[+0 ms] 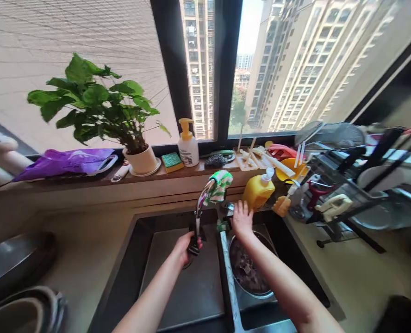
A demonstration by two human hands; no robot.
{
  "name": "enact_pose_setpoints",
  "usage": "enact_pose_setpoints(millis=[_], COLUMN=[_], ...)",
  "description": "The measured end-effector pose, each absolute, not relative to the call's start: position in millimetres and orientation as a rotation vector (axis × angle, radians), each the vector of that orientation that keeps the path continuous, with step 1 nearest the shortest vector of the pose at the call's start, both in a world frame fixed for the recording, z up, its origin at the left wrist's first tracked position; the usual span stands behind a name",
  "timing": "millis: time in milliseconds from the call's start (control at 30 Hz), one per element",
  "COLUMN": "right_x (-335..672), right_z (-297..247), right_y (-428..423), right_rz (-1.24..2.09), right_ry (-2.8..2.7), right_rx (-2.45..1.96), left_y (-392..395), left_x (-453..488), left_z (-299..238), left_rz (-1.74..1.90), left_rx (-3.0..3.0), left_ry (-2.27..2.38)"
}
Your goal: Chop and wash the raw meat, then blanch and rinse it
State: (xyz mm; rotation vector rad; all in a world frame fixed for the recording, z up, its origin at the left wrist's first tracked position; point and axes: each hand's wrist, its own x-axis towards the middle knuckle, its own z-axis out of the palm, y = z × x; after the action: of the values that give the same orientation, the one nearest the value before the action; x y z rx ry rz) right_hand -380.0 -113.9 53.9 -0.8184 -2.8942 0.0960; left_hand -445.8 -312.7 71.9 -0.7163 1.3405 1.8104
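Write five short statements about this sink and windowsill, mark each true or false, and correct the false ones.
1. The left hand holds the black end of the faucet. True.
2. The pot with dark contents stands in the left basin. False: it stands in the right basin.
3. A green-and-white striped cloth hangs on the faucet. True.
4. The yellow bottle stands to the left of the potted plant. False: it stands to the plant's right.
5. On the sill, the sponge sits between the potted plant and the white pump bottle. True.
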Motion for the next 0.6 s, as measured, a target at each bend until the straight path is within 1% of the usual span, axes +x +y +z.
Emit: enact_pose_setpoints(millis=[133,200,233,333,400,533,600], right_x=[-369.7,-357.2,-349.9,-328.3,-317.4,-303.3,-295.7], right_z=[42.7,49.0,55.3,80.9,99.6,143.5,173.2], right_y=[-119.9,-133.8,-143.7,-174.7,-187.1,-182.7,-171.1], right_rz=[0.209,0.314,0.409,0.812,1.01,1.236,1.329], right_ry=[-2.994,-3.005,-3.041,-3.077,-2.963,-2.595,-2.426], right_rx=[-0.931,-0.829,-0.652,0.059,0.274,0.25,0.171], left_y=[-325.3,-327.9,-328.1,-325.8,-324.3,-326.1,-329.6], left_x=[-434.4,-426.0,-419.8,-394.4,-375.9,-351.7,-348.4], left_z=[80.1,80.4,81.2,89.3,100.3,122.7,123.7], left_rz=[1.803,1.78,1.764,1.788,1.84,1.844,1.824], left_rx=[-0.699,-0.685,-0.671,-0.663,-0.6,-0.309,-0.141], left_ry=[1.299,1.264,1.262,1.353,1.392,1.234,1.238])
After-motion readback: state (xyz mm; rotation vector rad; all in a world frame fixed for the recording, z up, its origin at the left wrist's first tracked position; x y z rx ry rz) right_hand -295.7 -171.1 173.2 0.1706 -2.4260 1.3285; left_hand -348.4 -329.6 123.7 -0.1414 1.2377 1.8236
